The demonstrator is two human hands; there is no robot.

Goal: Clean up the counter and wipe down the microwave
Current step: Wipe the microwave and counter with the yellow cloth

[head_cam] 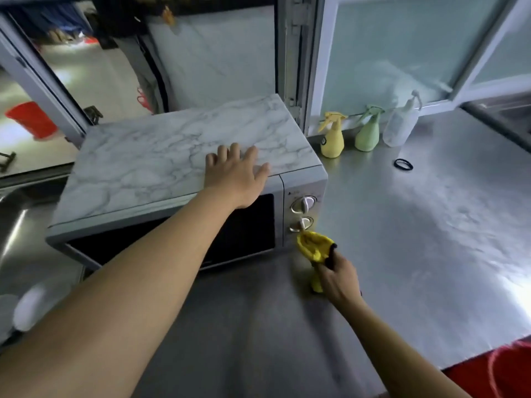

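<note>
Head camera view, looking down at a brushed steel counter (416,225) that fills most of the scene. On its left part sits a silver microwave (184,173) with a marble-patterned top, a dark door window and two round dials on its right front panel. Behind it is a window opening; a frosted glass panel stands behind the counter's right side. The left hand (235,173) lies flat on the front edge of the microwave's top, fingers spread and straight, holding nothing. The right hand (339,278), lower and nearer, grips a bunched yellow cloth (314,248) against the microwave's lower right front corner, just below the lower dial. Against the glass panel stand three spray bottles in a row: a yellow bottle (332,137), a green bottle (367,132) and a clear bottle (400,124). A small black ring (403,164) lies on the counter near them.
</note>
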